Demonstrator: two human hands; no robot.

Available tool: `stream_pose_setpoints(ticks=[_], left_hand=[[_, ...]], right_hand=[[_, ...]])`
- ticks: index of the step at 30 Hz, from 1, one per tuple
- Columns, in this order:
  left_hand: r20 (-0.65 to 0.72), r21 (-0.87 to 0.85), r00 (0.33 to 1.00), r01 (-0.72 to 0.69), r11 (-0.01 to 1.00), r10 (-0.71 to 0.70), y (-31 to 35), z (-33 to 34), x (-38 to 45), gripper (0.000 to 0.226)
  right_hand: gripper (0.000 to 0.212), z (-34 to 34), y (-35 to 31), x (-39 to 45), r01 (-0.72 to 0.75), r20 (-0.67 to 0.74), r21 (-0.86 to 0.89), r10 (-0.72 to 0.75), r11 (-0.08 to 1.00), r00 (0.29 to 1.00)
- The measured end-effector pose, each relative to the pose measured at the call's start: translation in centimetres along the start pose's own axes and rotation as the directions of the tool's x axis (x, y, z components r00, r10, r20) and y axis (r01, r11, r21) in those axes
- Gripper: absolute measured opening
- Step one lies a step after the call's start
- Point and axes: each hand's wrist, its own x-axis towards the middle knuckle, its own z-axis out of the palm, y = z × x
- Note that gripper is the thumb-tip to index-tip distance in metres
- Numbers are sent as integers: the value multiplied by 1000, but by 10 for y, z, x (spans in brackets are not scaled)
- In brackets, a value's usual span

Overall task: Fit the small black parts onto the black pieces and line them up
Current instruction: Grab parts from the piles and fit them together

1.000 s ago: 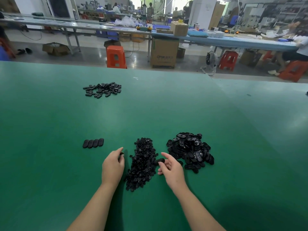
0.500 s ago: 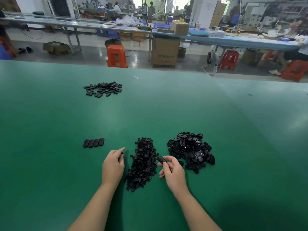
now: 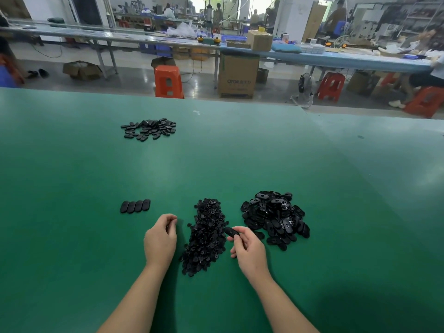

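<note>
Green table [image 3: 216,164], near edge: right hand [image 3: 248,251] pinching one black piece [image 3: 231,232]; left hand [image 3: 160,239] curled, contents indiscernible; small-parts heap [image 3: 206,236] between; pieces heap [image 3: 274,218] rightward; four-piece row [image 3: 135,206] leftward.

Black pieces [image 3: 275,218] glossy plastic; table [image 3: 216,159] matt green.

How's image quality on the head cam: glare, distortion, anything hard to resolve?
Head view: soft overhead sheen on the green table, no blown-out glare; wide-angle bend at the far table edge; arm shadows fall beneath both forearms; the pile of small parts merges into one black mass; left hand grip contents unresolved.
</note>
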Motion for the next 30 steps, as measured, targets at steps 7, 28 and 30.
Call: stream_pose_setpoints(ticks=[7, 28, 30], left_hand=[[70, -316, 972, 233, 920, -222, 14, -1, 11, 13], [410, 44, 910, -89, 995, 63, 92, 50, -33, 12], [408, 81, 910, -120, 989, 77, 95, 52, -36, 11]], right_hand=[[25, -1, 1, 3, 13, 3, -7, -13, 1000, 1000], [24, 1, 11, 8, 33, -21, -29, -33, 999, 999], [24, 0, 12, 9, 32, -17, -42, -33, 999, 999]])
